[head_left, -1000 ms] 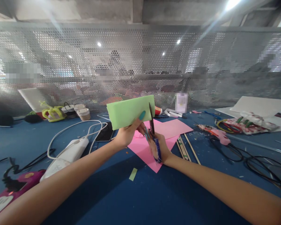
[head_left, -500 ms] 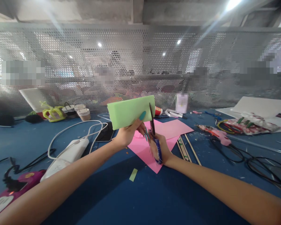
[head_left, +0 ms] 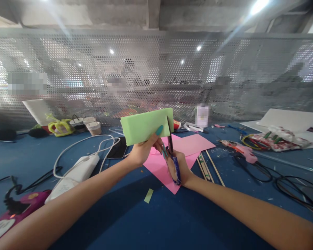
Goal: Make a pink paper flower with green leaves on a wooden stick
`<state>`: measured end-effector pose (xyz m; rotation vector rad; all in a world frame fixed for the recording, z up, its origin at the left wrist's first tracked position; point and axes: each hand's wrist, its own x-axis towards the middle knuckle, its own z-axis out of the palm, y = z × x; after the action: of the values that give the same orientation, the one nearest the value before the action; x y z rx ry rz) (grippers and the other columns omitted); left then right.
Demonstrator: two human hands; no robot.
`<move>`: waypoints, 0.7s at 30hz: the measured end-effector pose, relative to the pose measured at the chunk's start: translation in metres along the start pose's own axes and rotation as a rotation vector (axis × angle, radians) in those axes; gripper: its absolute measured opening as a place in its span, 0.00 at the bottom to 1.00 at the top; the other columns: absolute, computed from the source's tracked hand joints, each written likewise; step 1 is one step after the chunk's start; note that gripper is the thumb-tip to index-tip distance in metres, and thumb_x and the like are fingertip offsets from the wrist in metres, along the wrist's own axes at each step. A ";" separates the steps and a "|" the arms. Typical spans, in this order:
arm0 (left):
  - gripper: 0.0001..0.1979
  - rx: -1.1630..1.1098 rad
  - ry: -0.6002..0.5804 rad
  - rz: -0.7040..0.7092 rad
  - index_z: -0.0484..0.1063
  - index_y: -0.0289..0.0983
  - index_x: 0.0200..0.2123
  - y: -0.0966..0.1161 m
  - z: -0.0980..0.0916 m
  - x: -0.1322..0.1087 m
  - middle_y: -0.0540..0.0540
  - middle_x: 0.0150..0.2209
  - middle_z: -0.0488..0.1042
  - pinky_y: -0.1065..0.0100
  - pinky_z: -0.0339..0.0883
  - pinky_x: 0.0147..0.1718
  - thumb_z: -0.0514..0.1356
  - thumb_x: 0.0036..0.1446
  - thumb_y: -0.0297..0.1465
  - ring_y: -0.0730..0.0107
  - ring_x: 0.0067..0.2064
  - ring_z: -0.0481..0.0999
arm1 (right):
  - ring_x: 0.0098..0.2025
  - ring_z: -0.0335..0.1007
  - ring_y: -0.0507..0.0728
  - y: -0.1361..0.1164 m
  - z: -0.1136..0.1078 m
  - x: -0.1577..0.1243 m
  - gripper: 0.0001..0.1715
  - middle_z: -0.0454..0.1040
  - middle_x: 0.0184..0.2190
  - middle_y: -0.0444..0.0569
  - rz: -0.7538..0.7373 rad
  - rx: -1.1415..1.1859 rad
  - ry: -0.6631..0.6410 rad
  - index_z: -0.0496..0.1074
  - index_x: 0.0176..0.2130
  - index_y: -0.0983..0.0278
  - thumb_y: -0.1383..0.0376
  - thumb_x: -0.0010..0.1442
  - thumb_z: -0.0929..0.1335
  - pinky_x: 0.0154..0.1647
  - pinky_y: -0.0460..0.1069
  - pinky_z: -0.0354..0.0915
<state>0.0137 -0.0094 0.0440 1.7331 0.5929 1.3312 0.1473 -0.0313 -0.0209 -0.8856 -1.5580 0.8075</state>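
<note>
Your forearms [head_left: 88, 194] reach in from both sides; your left hand [head_left: 143, 150] pinches the green paper [head_left: 141, 126] above the desk [head_left: 156, 229], thumb [head_left: 159, 130] in front — your right hand [head_left: 182, 162] is curled round the blue-handled scissors [head_left: 175, 170], tips up at the paper's right end. The purple power strip's [head_left: 33, 199] label [head_left: 0, 232] is unreadable.

L fingers [head_left: 153, 139] grip folded grn paper [head_left: 143, 126], w/ scissors [head_left: 170, 144] in R fingers [head_left: 171, 167] nr its R end.

Forearms [head_left: 94, 192] converging, left fingers [head_left: 152, 139] pinched, right fingers [head_left: 171, 167] curled.
</note>
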 end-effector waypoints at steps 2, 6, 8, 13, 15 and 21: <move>0.23 -0.020 0.016 -0.019 0.70 0.33 0.22 0.001 0.002 0.000 0.48 0.19 0.70 0.69 0.70 0.22 0.59 0.52 0.49 0.74 0.20 0.71 | 0.16 0.52 0.50 -0.002 -0.002 -0.003 0.12 0.57 0.14 0.39 -0.019 -0.017 0.013 0.59 0.25 0.61 0.59 0.57 0.63 0.15 0.46 0.51; 0.24 -0.044 0.049 -0.064 0.69 0.33 0.21 0.005 0.006 0.000 0.49 0.18 0.69 0.70 0.69 0.22 0.60 0.50 0.49 0.75 0.19 0.70 | 0.16 0.51 0.49 -0.005 -0.004 -0.006 0.08 0.56 0.14 0.38 -0.037 0.002 0.006 0.59 0.28 0.61 0.62 0.57 0.62 0.16 0.46 0.51; 0.24 -0.058 0.066 -0.083 0.69 0.33 0.20 0.007 0.007 -0.001 0.49 0.18 0.69 0.70 0.69 0.22 0.59 0.51 0.49 0.75 0.19 0.70 | 0.16 0.51 0.49 -0.004 -0.004 -0.006 0.09 0.56 0.15 0.38 -0.058 0.009 -0.011 0.60 0.28 0.62 0.60 0.58 0.62 0.16 0.46 0.51; 0.24 -0.089 0.087 -0.103 0.69 0.33 0.20 0.007 0.008 -0.002 0.49 0.17 0.69 0.70 0.68 0.22 0.59 0.51 0.50 0.75 0.19 0.70 | 0.18 0.54 0.49 0.000 -0.005 -0.004 0.13 0.58 0.17 0.39 -0.106 0.029 -0.040 0.60 0.30 0.62 0.56 0.59 0.62 0.19 0.46 0.55; 0.24 -0.100 0.103 -0.111 0.69 0.33 0.20 0.005 0.007 -0.002 0.50 0.17 0.68 0.70 0.67 0.22 0.59 0.51 0.50 0.75 0.19 0.70 | 0.18 0.53 0.49 0.001 -0.005 -0.004 0.13 0.58 0.18 0.39 -0.096 0.030 -0.039 0.60 0.30 0.62 0.56 0.60 0.62 0.19 0.46 0.55; 0.23 -0.142 0.160 -0.144 0.69 0.34 0.20 0.005 0.003 0.000 0.50 0.16 0.67 0.71 0.66 0.22 0.57 0.54 0.48 0.76 0.19 0.69 | 0.18 0.53 0.49 -0.003 -0.004 -0.004 0.15 0.57 0.17 0.38 -0.079 0.008 -0.049 0.59 0.28 0.62 0.56 0.59 0.64 0.18 0.45 0.53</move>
<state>0.0158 -0.0129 0.0479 1.4525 0.6826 1.3834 0.1518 -0.0365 -0.0194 -0.7982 -1.6219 0.7833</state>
